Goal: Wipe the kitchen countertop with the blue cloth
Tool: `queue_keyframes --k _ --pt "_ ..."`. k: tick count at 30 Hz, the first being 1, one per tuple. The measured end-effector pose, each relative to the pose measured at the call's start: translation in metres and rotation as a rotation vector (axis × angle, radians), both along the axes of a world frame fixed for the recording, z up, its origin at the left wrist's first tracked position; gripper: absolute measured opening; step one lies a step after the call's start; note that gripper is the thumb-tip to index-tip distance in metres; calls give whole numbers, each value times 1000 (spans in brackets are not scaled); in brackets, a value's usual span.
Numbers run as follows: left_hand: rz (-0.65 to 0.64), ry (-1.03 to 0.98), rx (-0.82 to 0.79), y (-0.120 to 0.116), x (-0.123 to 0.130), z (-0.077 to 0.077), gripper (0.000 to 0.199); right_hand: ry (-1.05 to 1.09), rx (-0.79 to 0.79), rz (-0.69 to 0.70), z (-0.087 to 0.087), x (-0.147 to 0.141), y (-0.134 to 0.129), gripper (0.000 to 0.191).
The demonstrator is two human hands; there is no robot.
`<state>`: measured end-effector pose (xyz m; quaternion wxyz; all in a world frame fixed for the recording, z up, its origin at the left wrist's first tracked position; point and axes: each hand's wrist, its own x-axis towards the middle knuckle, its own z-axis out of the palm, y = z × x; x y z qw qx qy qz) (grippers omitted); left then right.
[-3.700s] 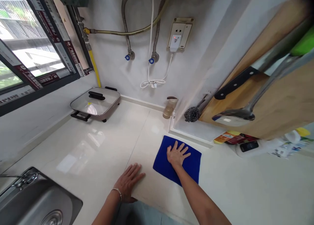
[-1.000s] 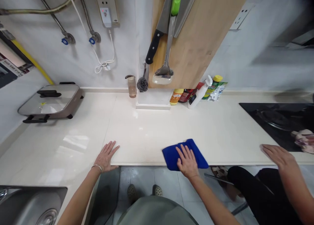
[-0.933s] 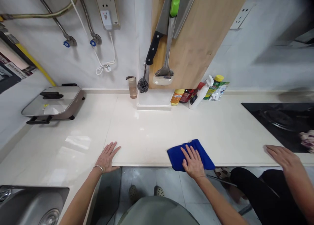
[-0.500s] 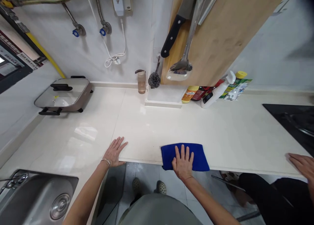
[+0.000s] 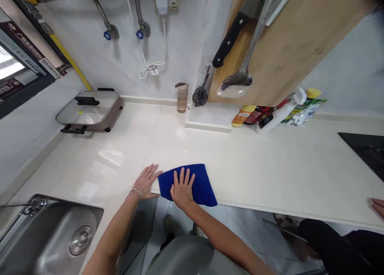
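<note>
The right hand [image 5: 181, 188] presses palm-down on a blue microfiber cloth [image 5: 195, 183], fingers spread, unclenched, at the front edge of the counter [image 5: 240, 159]; the open left hand [image 5: 146, 182] lies flat just beside it.

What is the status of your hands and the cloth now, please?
Left hand flat on counter, beside cloth. Right hand pressing blue cloth at front edge. Steel sink lower left.

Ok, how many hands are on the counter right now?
3: the person's left hand flat on the counter beside the blue cloth, their right hand on that cloth, and a co-worker's hand, partly cut off at the right edge.
</note>
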<state>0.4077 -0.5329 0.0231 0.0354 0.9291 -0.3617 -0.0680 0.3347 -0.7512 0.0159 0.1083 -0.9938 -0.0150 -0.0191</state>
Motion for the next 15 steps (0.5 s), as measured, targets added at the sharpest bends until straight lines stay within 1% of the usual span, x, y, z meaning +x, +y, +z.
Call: queue_keyframes --k 2,3,5,7,8,15 --pt "-7 -14 4 1 1 -1 116 -9 33 32 4 3 2 71" --pt "-10 -21 5 1 2 -2 115 -20 50 54 5 2 -2 70" --pt "-15 -32 3 2 3 -1 113 -53 79 115 5 -3 -19 68" --pt "-23 -41 -2 2 4 0 112 -85 86 151 3 -11 -44 66" --pt "-28 -45 -2 2 4 1 112 -98 80 145 2 -15 -58 65" --pt "-38 -100 0 1 5 1 110 -124 -59 -47 -13 -51 -172 64"
